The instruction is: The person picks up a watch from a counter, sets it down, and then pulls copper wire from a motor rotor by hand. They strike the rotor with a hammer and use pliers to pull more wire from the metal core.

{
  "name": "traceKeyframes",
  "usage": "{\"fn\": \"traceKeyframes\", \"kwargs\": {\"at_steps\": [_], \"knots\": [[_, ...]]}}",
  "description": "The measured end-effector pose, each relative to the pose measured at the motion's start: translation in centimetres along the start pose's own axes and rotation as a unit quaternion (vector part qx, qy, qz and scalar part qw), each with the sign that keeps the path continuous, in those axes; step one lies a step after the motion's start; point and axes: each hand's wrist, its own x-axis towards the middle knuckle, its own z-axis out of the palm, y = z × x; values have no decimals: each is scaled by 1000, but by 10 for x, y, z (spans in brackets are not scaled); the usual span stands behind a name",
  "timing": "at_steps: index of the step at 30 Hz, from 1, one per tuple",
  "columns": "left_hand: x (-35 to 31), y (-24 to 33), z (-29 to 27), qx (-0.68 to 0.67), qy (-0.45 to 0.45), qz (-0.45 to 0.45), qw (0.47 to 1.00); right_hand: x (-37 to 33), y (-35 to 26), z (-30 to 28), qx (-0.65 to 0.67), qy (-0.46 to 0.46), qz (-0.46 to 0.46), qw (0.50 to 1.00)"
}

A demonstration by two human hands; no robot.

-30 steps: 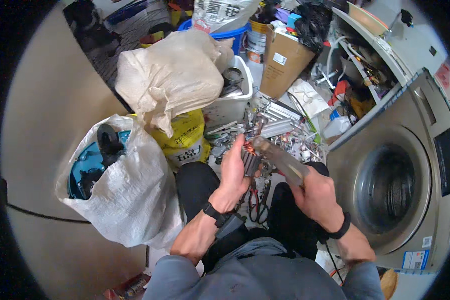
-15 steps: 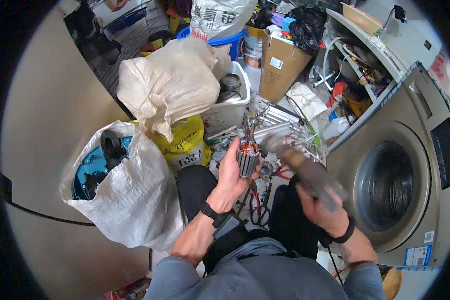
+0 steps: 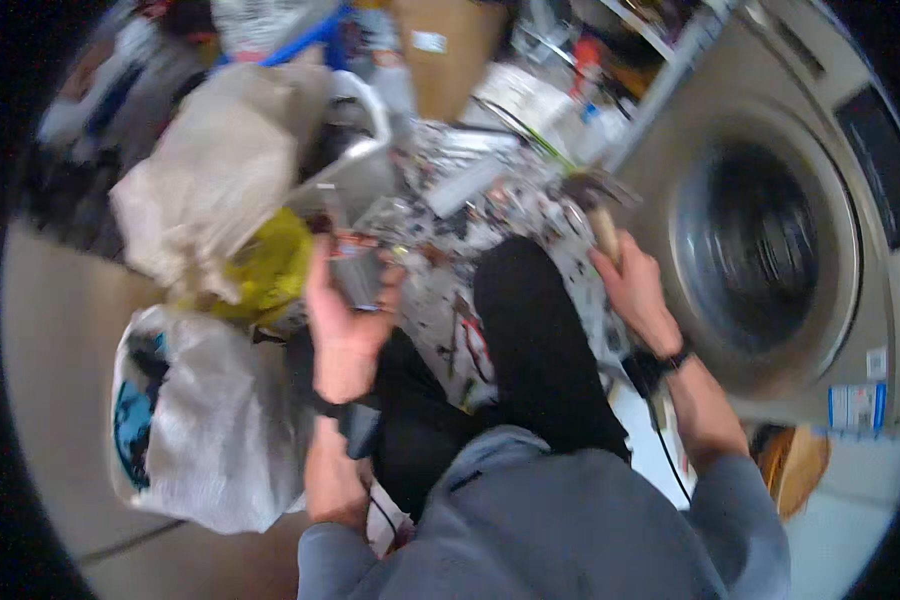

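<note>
My left hand [image 3: 344,325] is closed round a motor armature [image 3: 358,276], a grey slotted cylinder with copper-coloured windings at its upper end. I hold it upright beside my left knee, and motion blurs it. Over on the right, my right hand [image 3: 638,285] grips a hammer [image 3: 604,230] by its wooden handle. The hammer's dark metal head points away from me, above the littered floor near the washing machine. A wide gap lies between the hammer and the armature. Behind the left hand is a yellow bag [image 3: 270,262].
A front-loading washing machine [image 3: 865,300] stands close on my right. To the left are a white woven sack [image 3: 235,440] with blue parts inside, a beige sack [image 3: 205,165] and a white bin [image 3: 378,125]. Metal scraps and red-handled pliers [image 3: 475,345] lie on the floor between.
The view has turned and blurred. The hammer has gone from close beside the armature out to the right, and my hands are farther apart. Both still hold the same things.
</note>
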Motion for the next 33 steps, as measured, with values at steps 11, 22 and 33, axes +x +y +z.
{"fn": "traceKeyframes", "kwargs": {"at_steps": [11, 22, 33], "knots": [[53, 19, -11, 59, 11, 44, 997, -154, 232, 108, -63, -238, 178, 953], [105, -17, -6, 99, 7, -41, 994, -201, 317, 245, 273, -216, 419, 838], [131, -32, -17, 143, 41, -11, 989, -175, 333, 321, 148, -164, 195, 956]]}}
